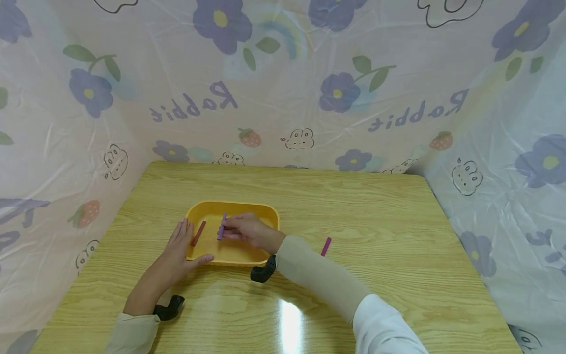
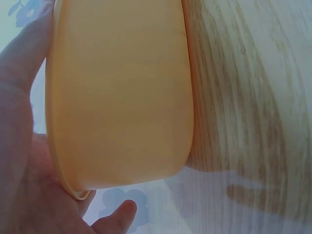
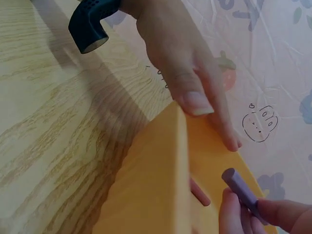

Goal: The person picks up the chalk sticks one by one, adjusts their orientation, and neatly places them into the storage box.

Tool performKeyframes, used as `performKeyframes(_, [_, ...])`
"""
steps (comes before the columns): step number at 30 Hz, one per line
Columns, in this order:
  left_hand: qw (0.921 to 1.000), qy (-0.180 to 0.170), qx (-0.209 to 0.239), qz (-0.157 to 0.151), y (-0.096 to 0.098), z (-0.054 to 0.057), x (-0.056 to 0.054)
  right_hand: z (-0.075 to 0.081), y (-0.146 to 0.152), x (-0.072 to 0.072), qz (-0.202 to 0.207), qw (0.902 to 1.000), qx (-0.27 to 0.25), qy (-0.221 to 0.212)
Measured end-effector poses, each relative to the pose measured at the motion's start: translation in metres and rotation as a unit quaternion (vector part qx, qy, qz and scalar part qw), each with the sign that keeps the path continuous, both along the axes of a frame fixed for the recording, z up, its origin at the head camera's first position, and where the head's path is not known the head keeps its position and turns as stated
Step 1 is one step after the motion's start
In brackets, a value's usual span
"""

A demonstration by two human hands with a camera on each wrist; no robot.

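Observation:
My right hand [image 1: 249,230] pinches a short round purple stick [image 1: 222,226], like a crayon, between thumb and fingers over the yellow tray [image 1: 234,254]. In the right wrist view the purple stick [image 3: 240,187] shows a flat, round end. A brown-red stick [image 1: 199,233] lies in the left part of the tray. My left hand [image 1: 177,253] rests on the tray's near left corner. Its straight fingers lie along the left rim and the thumb reaches over the front rim. From the left wrist, the tray's outer wall [image 2: 122,97] fills much of the view.
A magenta stick [image 1: 326,246] lies on the wooden table [image 1: 376,221] right of the tray, partly hidden behind my right forearm. Patterned curtains [image 1: 283,98] hang behind the table and along both sides. A black wrist device [image 1: 264,269] sits by my right wrist.

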State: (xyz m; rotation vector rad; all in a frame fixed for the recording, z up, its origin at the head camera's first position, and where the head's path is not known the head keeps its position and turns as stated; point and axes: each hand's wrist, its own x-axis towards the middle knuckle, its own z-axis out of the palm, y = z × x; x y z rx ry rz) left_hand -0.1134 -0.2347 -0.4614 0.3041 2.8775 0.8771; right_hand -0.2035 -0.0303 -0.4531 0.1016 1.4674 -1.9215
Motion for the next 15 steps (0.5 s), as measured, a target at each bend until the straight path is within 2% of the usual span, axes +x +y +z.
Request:
performKeyframes(10, [1.0000, -0.006, 0.002, 0.003, 0.001, 0.000, -0.001, -0.018, -0.013, -0.002, 0.000, 0.9994, 0.035, 0.003])
performKeyframes(15, [1.0000, -0.006, -0.004, 0.004, 0.000, 0.001, 0.000, -0.021, -0.014, -0.002, -0.004, 0.9987, 0.050, 0.007])
